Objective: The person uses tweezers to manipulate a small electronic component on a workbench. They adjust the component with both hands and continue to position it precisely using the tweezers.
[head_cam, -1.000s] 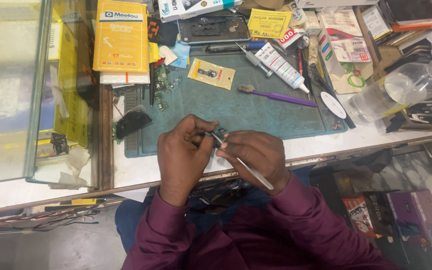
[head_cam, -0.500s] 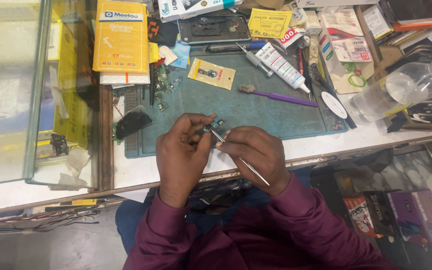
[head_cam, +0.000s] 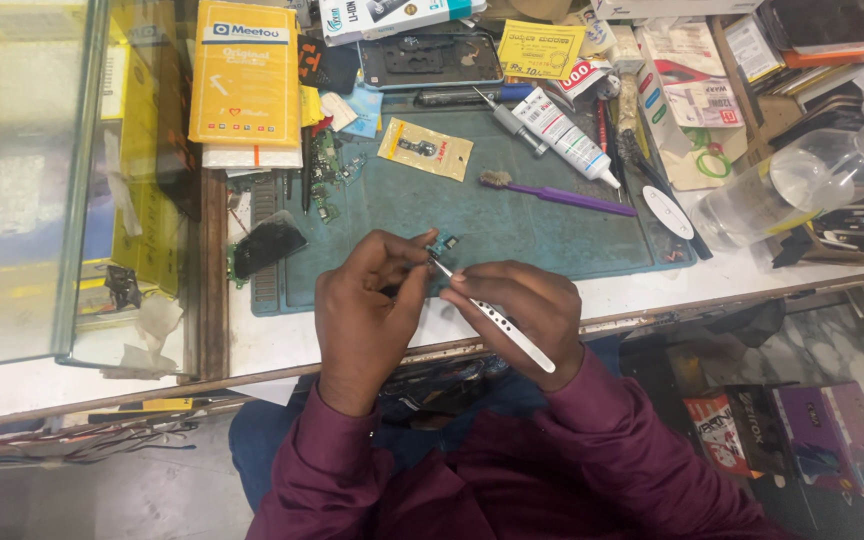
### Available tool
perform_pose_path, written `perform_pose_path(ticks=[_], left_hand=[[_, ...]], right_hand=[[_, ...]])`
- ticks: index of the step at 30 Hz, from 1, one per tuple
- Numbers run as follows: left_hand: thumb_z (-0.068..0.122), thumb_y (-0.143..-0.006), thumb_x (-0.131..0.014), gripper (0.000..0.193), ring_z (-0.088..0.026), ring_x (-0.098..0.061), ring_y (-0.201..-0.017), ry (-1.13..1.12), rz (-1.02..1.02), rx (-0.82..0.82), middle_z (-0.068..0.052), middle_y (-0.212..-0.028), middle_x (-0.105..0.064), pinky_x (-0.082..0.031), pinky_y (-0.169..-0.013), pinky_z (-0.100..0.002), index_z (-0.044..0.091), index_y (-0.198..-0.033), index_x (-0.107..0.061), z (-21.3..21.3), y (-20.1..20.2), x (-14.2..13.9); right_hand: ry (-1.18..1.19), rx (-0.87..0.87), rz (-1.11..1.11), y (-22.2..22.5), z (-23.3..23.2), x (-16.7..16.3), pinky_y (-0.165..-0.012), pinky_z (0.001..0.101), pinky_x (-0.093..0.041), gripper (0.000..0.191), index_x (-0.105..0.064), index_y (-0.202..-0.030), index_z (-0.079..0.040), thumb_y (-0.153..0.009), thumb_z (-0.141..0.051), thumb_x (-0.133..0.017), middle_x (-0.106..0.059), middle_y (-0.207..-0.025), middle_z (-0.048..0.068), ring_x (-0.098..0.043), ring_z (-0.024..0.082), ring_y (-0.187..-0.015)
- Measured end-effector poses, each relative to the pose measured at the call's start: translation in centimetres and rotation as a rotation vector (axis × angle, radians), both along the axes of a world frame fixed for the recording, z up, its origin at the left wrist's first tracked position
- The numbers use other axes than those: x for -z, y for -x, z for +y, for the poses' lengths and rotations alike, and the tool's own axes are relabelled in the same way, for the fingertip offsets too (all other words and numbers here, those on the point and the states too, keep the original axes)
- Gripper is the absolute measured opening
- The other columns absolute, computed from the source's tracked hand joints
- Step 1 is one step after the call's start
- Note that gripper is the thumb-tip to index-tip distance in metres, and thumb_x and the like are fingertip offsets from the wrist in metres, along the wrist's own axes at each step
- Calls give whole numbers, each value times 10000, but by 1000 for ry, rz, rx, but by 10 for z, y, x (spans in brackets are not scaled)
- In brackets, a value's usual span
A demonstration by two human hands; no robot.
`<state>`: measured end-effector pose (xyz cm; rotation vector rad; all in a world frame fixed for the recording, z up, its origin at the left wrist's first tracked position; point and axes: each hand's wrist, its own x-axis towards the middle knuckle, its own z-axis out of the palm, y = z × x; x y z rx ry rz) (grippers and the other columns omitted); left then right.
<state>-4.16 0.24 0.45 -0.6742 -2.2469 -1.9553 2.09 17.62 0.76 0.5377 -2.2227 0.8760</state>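
Glass case [head_cam: 22, 180] far left, one yellow box [head_cam: 244, 85] lying flat just right of it. One dark phone part [head_cam: 266, 243] at the left edge of the teal work mat [head_cam: 512, 225], a couple of small green circuit boards [head_cam: 330, 175] above it. Two hands at the front edge of the bench, both in maroon sleeves. Left hand [head_cam: 367, 315] has thumb and fingertips pinched on a tiny dark component [head_cam: 446, 243]; too small to tell what it is. Right hand [head_cam: 524, 305] is closed round one pair of silver tweezers [head_cam: 497, 320], tips pointing up-left and meeting that component right at the left fingertips. The part sits just over the mat's near edge, between the two hands. Further back on the mat: one yellow sachet [head_cam: 425, 149], one purple toothbrush [head_cam: 557, 194], one white glue tube [head_cam: 569, 137], one screwdriver [head_cam: 472, 96]. One clear plastic bottle [head_cam: 802, 185] lying on its side far right.
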Motion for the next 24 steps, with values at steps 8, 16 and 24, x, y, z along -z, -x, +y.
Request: perform_pose_path(ticks=[8, 16, 24], left_hand=[[-41, -919, -678, 100, -164, -806, -972, -98, -8, 43, -153, -1181, -791, -615, -780, -247, -15, -991, -614, -1, -1, 2], [-38, -1043, -544, 145, -182, -742, -1140, -362, -161, 236, -205, -1242, -749, -609, -958, -280, -39, -1181, -588, -5, 1, 0], [-44, -999, -611, 304, -172, -744, -1082, -312, -189, 232, -179, -1176, -759, -600, -918, -269, -49, -1303, -603, -5, 3, 1]], right_hand=[[32, -43, 3, 2, 2, 5, -773, 296, -623, 209, -715, -1039, -34, -869, 1, -832, -743, -1061, 111, -772, 220, -948], [32, -40, 30, 4, 2, 5, -805, 308, -627, 215, -706, -1046, -50, -877, 19, -819, -738, -1109, 117, -771, 234, -989], [140, -35, -16, -1, 4, 8, -822, 306, -633, 264, -674, -1071, -32, -874, -46, -850, -755, -1100, 158, -786, 255, -1009]])
